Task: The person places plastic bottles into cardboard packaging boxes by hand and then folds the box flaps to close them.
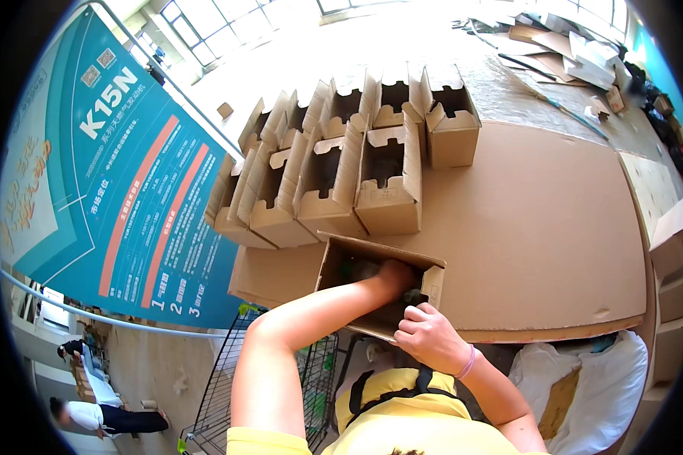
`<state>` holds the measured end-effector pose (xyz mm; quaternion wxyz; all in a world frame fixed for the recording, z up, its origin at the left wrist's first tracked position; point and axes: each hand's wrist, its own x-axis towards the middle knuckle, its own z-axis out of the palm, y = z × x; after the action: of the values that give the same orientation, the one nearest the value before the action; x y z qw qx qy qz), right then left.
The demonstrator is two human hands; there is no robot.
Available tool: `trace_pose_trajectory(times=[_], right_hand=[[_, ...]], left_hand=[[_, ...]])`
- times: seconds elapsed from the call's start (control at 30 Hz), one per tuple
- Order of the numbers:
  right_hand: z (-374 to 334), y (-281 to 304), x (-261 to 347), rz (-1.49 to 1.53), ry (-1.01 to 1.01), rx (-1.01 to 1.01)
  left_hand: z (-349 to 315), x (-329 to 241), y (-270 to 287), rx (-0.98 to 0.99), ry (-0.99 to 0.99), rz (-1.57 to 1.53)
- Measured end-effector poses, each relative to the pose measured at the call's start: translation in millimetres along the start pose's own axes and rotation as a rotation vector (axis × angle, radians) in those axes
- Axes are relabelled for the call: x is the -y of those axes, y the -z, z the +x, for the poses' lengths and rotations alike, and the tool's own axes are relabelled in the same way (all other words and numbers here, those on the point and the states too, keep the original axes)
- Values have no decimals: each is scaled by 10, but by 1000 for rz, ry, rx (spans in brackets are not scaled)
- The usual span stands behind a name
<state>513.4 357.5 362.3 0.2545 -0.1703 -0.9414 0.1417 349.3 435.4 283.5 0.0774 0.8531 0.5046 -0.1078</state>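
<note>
An open cardboard box [432, 288] sits tilted at the near edge of the cardboard-covered table. My left hand [395, 277] reaches down inside it, and its fingers are hidden in the shadow there. Something pale and greenish [363, 270] lies in the box beside that hand, too dim to make out. A small dark thing [412, 296] shows near the box's right end. With curled fingers, my right hand [430, 335] grips the box's near right edge; a pink band circles that wrist.
Several open cardboard boxes [391, 193] stand in two rows beyond my hands, with another box [454, 129] at their right. A wire cart [319, 379] is below left, by a blue banner [76, 189]. A white sack [584, 387] lies at lower right. Two people are far left.
</note>
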Motion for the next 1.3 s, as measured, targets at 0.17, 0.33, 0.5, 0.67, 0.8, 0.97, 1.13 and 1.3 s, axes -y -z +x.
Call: trace_pose_trajectory(times=[0.17,0.33,0.5,0.67,0.8,0.97,1.13,1.3], right_hand=[[96,59,-3,18,3,22],[145,151,-60,31,-111,25],[159,144,-16,29,-223,37],[260,132,147,-33,-276,95],[386,207,212,-129,-293,207],[398,225,321,-284,-371,275],[388,188,407,-342,-434,253],[460,171,448,-353,-455,256]], left_hand=[[-88,312,114,74,-168,181],[-898,473,1063,-220,-32,-396],[-2259,957,769,-917,488,-846],[-3833,1480,-2496,-672,1261,-843],[-4536,799,-4770,289,939,-678],[-4557,71,-5584,579,953,-1028],[-4416,-8,-5430,694,918,-1115],[-4223,-210,-5495,582,1221,-933]])
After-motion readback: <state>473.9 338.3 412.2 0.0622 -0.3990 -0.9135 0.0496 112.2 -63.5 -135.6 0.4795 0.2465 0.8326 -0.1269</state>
